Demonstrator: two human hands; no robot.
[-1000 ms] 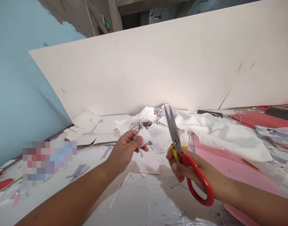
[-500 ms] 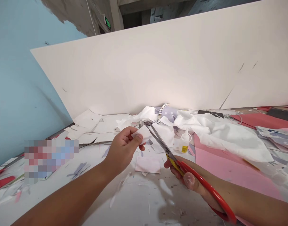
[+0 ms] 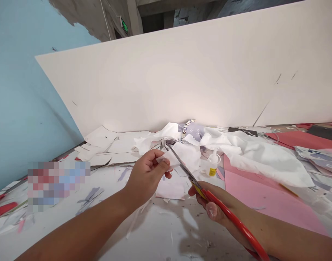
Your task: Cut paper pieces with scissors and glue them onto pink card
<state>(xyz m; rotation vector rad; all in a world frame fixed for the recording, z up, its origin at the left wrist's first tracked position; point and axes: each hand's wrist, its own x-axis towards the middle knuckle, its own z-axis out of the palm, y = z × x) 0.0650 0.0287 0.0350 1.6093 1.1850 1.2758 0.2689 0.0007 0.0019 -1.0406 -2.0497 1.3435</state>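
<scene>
Fingers, left (image 3: 155, 164): pinch white paper scrap (image 3: 170, 158) | fingers, right (image 3: 211, 209): grip red-handled scissors (image 3: 231, 217) | glue bottle (image 3: 213, 163): yellow label (image 3: 212, 172) unreadable

From here, the eye goes to a pair of long steel-bladed scissors with red-and-yellow plastic handles (image 3: 188, 171), slanting up and away across the bench. The narrow grey blades sit almost closed, their tips pointing up and to the left, and they run right along the edge of a small, thin white scrap (image 3: 168, 158). I can't tell whether it's paper or cloth. It's irregular in shape, slightly bent, and held up off the bench, pinched between thumb and fingers in the left hand (image 3: 145, 177). The right hand (image 3: 217, 206) is wrapped around the handles, with the long red loop running down and out of view.
</scene>
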